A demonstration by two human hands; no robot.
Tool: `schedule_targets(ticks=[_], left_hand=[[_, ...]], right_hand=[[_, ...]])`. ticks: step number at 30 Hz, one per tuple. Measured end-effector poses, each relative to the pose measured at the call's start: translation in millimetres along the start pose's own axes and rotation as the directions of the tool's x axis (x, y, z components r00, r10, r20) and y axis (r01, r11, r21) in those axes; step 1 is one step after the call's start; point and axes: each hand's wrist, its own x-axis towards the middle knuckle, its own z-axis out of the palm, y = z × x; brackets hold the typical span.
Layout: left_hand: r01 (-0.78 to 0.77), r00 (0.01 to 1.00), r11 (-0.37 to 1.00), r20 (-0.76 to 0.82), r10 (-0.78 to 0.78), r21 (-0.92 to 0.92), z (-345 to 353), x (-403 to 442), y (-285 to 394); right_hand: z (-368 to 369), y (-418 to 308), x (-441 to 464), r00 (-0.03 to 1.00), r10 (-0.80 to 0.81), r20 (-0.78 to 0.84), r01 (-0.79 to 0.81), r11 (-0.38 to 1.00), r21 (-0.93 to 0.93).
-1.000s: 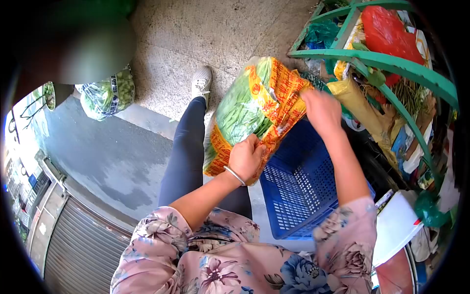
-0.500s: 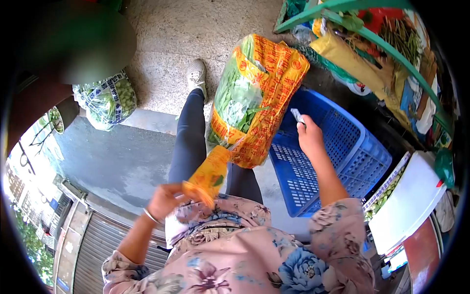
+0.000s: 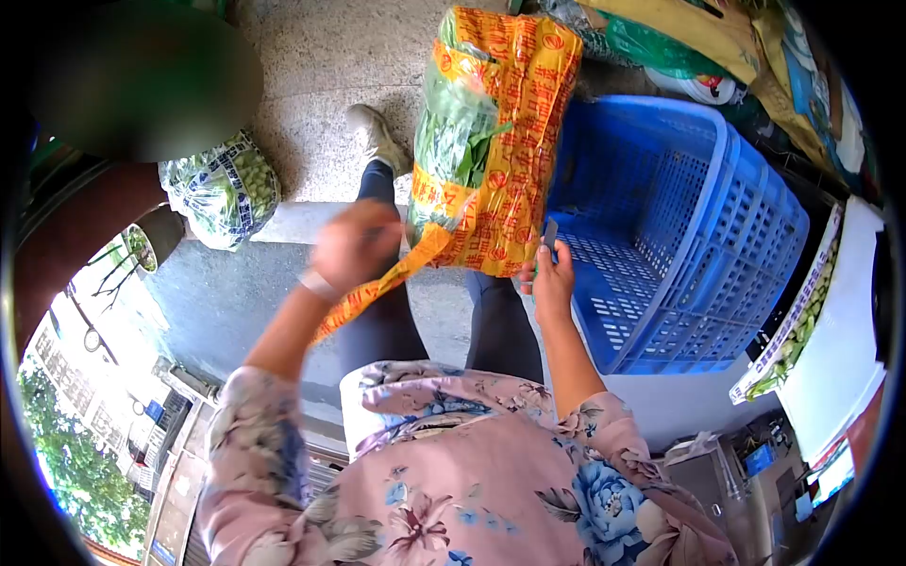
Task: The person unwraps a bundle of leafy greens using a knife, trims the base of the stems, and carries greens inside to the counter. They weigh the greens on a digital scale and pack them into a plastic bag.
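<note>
One bundle (image 3: 491, 141), blocky with rounded edges: green leafy stalks under glossy, creased clear plastic, wrapped in yellow-orange film printed with red characters. Lies just ahead of the knees, beside the crate; whether the two touch, cannot tell. A few leaves poke through on its front. One loose orange strip (image 3: 382, 286), thin and crinkled, trails from its lower left corner past the left wrist. Left hand (image 3: 354, 247) motion-blurred near that corner; finger closure cannot be told. Right hand (image 3: 549, 269) clamped on one small knife (image 3: 550, 233), flat grey blade up, at the bundle's lower right. One blue crate (image 3: 675, 236), perforated plastic. One clear bag (image 3: 226, 193) of greens, blue-and-white printed, on left.
</note>
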Motion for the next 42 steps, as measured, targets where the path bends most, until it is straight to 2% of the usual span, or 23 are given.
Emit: schedule_targets(ticks=[2,3,4,5,7,8,11,15,19,21,23,25,28,30,31,33,34,35,36,37,39,40,42], left_hand=[[-0.109,0.984,0.973,0.16,0.076,0.204,67.2,25.7,8.5],[-0.122,0.968,0.937,0.246,0.04,0.328,96.7,36.0,5.0],[-0.133,0.976,0.843,0.219,0.019,0.521,121.6,39.3,-3.7],[-0.031,0.953,0.835,0.268,-0.141,0.55,126.1,49.1,2.1],[0.019,0.923,0.798,0.295,-0.245,0.602,127.7,58.1,9.9],[0.094,0.946,0.834,0.213,-0.245,0.544,135.1,59.8,-1.1],[0.084,0.92,0.809,0.267,-0.288,0.581,129.1,71.5,-1.6],[-0.039,0.954,0.828,0.268,-0.136,0.56,126.4,73.2,-8.2],[-0.103,0.953,0.823,0.292,-0.078,0.559,125.9,70.3,-14.8],[-0.096,0.939,0.87,0.333,-0.081,0.483,122.3,71.3,-17.5],[-0.091,0.947,0.885,0.315,-0.065,0.457,116.0,70.8,-22.8],[0.036,0.901,0.857,0.355,-0.251,0.514,111.0,71.2,-22.5],[0.006,0.93,0.849,0.309,-0.2,0.529,120.6,71.5,-44.9],[-0.027,0.95,0.879,0.287,-0.126,0.475,116.7,67.8,-51.3],[-0.03,0.947,0.879,0.295,-0.128,0.476,111.2,61.9,-49.1],[-0.001,0.922,0.859,0.333,-0.198,0.513,96.9,57.5,-45.0],[-0.165,0.951,0.898,0.308,0.035,0.408,81.2,47.5,-54.9],[-0.046,0.935,0.933,0.345,-0.086,0.356,69.2,45.4,-63.5],[-0.109,0.94,0.937,0.34,-0.011,0.331,67.9,46.4,-64.9],[-0.169,0.937,0.938,0.344,0.058,0.301,66.6,41.9,-67.0],[-0.205,0.933,0.924,0.351,0.085,0.322,72.9,37.4,-62.2],[-0.244,0.928,0.906,0.355,0.114,0.347,73.4,42.9,-58.8],[-0.223,0.925,0.914,0.371,0.088,0.34,68.8,40.7,-58.4]], right_hand=[[-9.7,13.8,-5.9,1.0,-0.003,0.027,0.003,1.0,0.011],[-14.9,18.9,-8.0,0.999,-0.011,0.049,0.01,1.0,0.015],[-20.8,22.6,-11.8,0.998,-0.022,0.067,0.022,1.0,0.005],[-26.8,30.1,-14.9,0.998,-0.017,0.062,0.016,1.0,0.019],[-35.6,39.3,-17.2,0.993,-0.067,0.1,0.067,0.998,0.0],[-38.5,42.9,-18.8,0.993,-0.066,0.099,0.068,0.998,-0.013],[-41.8,62.9,-14.8,0.987,-0.13,0.091,0.133,0.991,-0.027],[-33.1,69.0,-13.5,0.981,-0.166,0.102,0.171,0.984,-0.042],[-19.4,68.3,-7.4,0.968,-0.215,0.127,0.232,0.962,-0.145],[-12.7,64.7,-3.3,0.917,-0.382,0.118,0.399,0.878,-0.263],[-0.8,46.9,-1.3,0.907,-0.407,0.113,0.419,0.837,-0.352],[14.7,22.7,1.0,0.839,-0.509,0.192,0.484,0.537,-0.691],[49.7,-13.4,15.4,0.812,-0.549,0.196,0.481,0.442,-0.757],[65.2,-20.1,25.7,0.707,-0.633,0.317,0.56,0.225,-0.797],[62.2,-5.0,21.3,0.713,-0.628,0.313,0.556,0.233,-0.798],[48.0,27.5,5.6,0.728,-0.538,0.425,0.568,0.124,-0.814],[45.1,28.3,-7.4,0.726,-0.541,0.424,0.566,0.121,-0.815],[40.7,30.4,-22.6,0.823,-0.432,0.369,0.496,0.23,-0.838],[38.9,25.6,-31.5,0.897,-0.315,0.311,0.41,0.326,-0.852],[45.0,15.3,-35.7,0.901,-0.305,0.309,0.404,0.327,-0.855],[64.4,-19.2,-20.9,0.832,-0.514,0.209,0.433,0.365,-0.824],[68.6,-26.3,-9.6,0.821,-0.533,0.207,0.44,0.359,-0.823],[76.4,-9.0,4.3,0.838,-0.446,0.313,0.443,0.224,-0.868]])
